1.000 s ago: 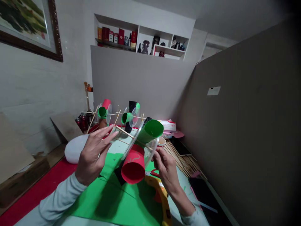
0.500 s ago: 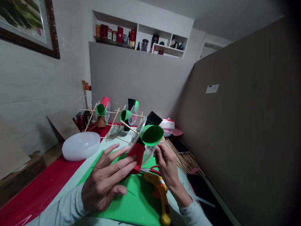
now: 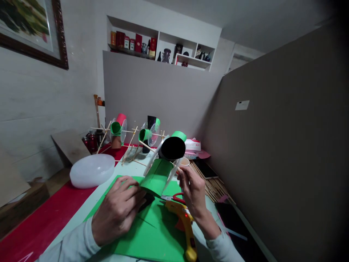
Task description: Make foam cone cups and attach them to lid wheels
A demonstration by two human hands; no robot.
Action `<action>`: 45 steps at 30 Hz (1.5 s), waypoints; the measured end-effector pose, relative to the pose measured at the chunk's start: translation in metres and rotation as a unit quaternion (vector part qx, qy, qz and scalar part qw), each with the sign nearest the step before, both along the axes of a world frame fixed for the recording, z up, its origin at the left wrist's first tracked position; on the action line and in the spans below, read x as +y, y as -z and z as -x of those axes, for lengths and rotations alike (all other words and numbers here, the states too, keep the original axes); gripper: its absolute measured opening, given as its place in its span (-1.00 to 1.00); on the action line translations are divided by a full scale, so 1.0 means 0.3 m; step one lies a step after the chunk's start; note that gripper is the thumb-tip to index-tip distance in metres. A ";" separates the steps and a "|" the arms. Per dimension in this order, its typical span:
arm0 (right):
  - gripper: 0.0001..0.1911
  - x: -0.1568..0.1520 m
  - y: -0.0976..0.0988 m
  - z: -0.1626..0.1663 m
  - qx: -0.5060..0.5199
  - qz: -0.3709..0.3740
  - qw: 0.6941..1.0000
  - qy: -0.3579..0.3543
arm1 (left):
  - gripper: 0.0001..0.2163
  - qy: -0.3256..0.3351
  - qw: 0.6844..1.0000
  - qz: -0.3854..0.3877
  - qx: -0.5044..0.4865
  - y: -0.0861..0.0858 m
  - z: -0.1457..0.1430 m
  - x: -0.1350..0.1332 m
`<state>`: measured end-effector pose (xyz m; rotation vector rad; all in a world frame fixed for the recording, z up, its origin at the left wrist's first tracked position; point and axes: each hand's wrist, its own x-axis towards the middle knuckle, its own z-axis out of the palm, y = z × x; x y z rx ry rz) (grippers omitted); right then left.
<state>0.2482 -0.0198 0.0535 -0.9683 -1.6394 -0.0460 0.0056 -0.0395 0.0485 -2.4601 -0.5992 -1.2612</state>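
The left hand (image 3: 117, 213) curls its fingers around the bottom of a green paper cup (image 3: 156, 178). The right hand (image 3: 192, 191) pinches a thin wooden stick beside it. A black paper cup (image 3: 172, 148) sits just above the green one, over the green sheet (image 3: 152, 236) on the tabletop (image 3: 131, 169). A yellow glue gun (image 3: 185, 225) lies close by.
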 end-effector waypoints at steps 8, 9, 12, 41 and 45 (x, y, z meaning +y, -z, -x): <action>-0.84 0.011 0.027 0.003 -0.048 -0.048 0.998 0.010 | -0.72 -0.025 0.989 -0.113 -0.091 -0.048 0.039 -0.087; -0.84 0.011 0.028 0.005 -0.053 -0.052 0.997 0.010 | -0.68 -0.031 0.991 -0.106 -0.070 -0.043 0.037 -0.087; -0.83 0.006 0.027 0.010 -0.060 -0.059 0.996 0.014 | -0.62 -0.025 0.996 -0.087 -0.028 -0.012 0.025 -0.069; -0.82 -0.017 -0.014 -0.016 0.001 -0.036 0.999 0.008 | -0.69 -0.076 0.985 0.020 -0.155 0.040 0.055 0.057; -0.79 -0.018 -0.036 -0.025 0.010 -0.008 1.000 0.001 | -0.70 -0.104 0.981 0.025 -0.160 0.055 0.055 0.076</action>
